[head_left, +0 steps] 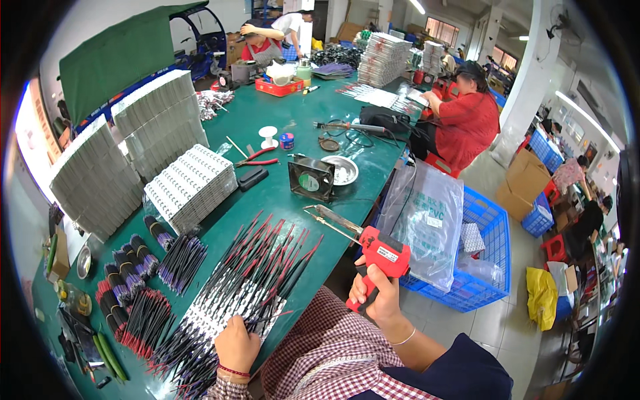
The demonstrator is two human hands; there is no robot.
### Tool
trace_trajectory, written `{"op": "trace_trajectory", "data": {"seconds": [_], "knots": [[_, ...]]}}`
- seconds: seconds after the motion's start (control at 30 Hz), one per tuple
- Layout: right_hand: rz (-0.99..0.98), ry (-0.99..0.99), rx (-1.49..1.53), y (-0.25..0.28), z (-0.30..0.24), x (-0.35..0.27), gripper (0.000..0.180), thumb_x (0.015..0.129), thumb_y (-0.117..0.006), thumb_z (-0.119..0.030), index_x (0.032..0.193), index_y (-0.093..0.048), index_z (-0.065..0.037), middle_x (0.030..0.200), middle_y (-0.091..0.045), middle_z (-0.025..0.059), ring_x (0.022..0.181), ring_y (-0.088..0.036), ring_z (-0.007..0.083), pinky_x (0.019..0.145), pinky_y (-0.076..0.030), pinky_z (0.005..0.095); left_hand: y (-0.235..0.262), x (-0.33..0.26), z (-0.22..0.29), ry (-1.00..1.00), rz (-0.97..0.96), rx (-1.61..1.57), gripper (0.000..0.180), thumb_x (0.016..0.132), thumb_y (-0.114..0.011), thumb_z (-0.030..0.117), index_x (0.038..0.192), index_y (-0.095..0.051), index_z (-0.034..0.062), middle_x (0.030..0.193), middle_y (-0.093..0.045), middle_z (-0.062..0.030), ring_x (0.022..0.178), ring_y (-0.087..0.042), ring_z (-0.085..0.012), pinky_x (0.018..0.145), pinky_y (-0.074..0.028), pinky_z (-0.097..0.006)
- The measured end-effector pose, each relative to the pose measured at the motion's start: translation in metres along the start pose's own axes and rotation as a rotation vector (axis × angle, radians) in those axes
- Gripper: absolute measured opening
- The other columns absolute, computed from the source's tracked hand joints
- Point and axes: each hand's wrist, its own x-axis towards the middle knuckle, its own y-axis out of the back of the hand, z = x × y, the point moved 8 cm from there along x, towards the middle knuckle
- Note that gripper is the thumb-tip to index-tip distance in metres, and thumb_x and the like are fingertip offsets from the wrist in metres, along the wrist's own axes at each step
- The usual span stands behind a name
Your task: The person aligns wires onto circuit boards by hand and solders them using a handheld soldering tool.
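Note:
My right hand [377, 293] is wrapped round the handle of a red soldering gun [387, 252], held above the table's near edge. Its long metal tip points left, over the table. My left hand [237, 343] is closed, low over the near part of a white sheet of small boards [207, 312]. What its fingers grip is hidden under the hand. Many black wires with red or purple ends [257, 257] lie across that sheet, both beyond and beside my left hand. Left of them lie loose and tied wire bundles [150, 313].
A small fan [311, 179], a metal bowl [351, 175], red-handled pliers [257, 157] and a solder spool [268, 137] stand farther back. White board stacks [190, 187] line the left. A blue crate [490, 253] is at right. A person in red [467, 117] sits across the table.

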Motion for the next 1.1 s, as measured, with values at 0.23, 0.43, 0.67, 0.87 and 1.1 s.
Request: {"op": "trace_trajectory", "data": {"seconds": [0.23,0.43,0.67,0.87,1.1], "knots": [[-0.119,0.017,0.064,-0.026,0.015,0.0,0.032,0.095,-0.05,-0.031,0.114,-0.047,-0.005,0.063,-0.05,0.0072,0.052,-0.048,0.0156,0.055,-0.045,0.0341,0.006,-0.004,-0.025,0.159,-0.01,-0.538,0.017,0.069,-0.065,0.014,0.075,-0.059,-0.0017,0.058,-0.057,-0.0152,0.055,-0.058,-0.0275,0.051,-0.043,-0.035],[-0.425,-0.412,0.353,-0.105,0.086,-0.007,0.039,0.091,-0.057,-0.03,0.119,-0.045,-0.006,0.145,-0.028,0.0295,0.138,-0.026,0.0392,0.113,-0.025,0.0506,0.06,-0.027,-0.038,0.324,0.177,-1.148,0.009,0.079,-0.062,0.002,0.085,-0.055,0.0025,0.074,-0.056,0.0016,0.06,-0.043,-0.0014,0.052,-0.034,-0.019],[-0.502,-0.835,0.379,-0.144,0.213,-0.065,0.045,0.09,-0.06,-0.026,0.123,-0.045,0.001,0.148,-0.027,0.0238,0.139,-0.025,0.0351,0.114,-0.026,0.0414,0.111,-0.122,-0.095,0.64,0.391,-0.925,0.007,0.083,-0.061,0.001,0.087,-0.055,0.0009,0.076,-0.059,-0.0015,0.06,-0.047,-0.0027,0.052,-0.036,-0.017],[-0.545,-0.619,0.281,-0.132,0.187,-0.051,0.05,0.086,-0.063,-0.022,0.124,-0.045,0.005,0.147,-0.026,0.0263,0.14,-0.023,0.0361,0.115,-0.024,0.0437,0.185,-0.121,-0.021,0.552,0.748,-0.225,0.008,0.082,-0.062,0.001,0.089,-0.059,0.0029,0.073,-0.06,-0.0027,0.056,-0.052,-0.0105,0.051,-0.042,-0.024],[-0.41,-0.385,0.347,-0.105,0.126,-0.003,0.034,0.09,-0.057,-0.019,0.115,-0.044,0.0,0.145,-0.025,0.0313,0.139,-0.025,0.0385,0.115,-0.025,0.0437,0.065,-0.008,0.026,0.136,0.208,-0.046,0.019,0.077,-0.062,0.011,0.094,-0.058,0.0046,0.094,-0.062,-0.0102,0.059,-0.064,-0.0255,0.05,-0.051,-0.034]]}}
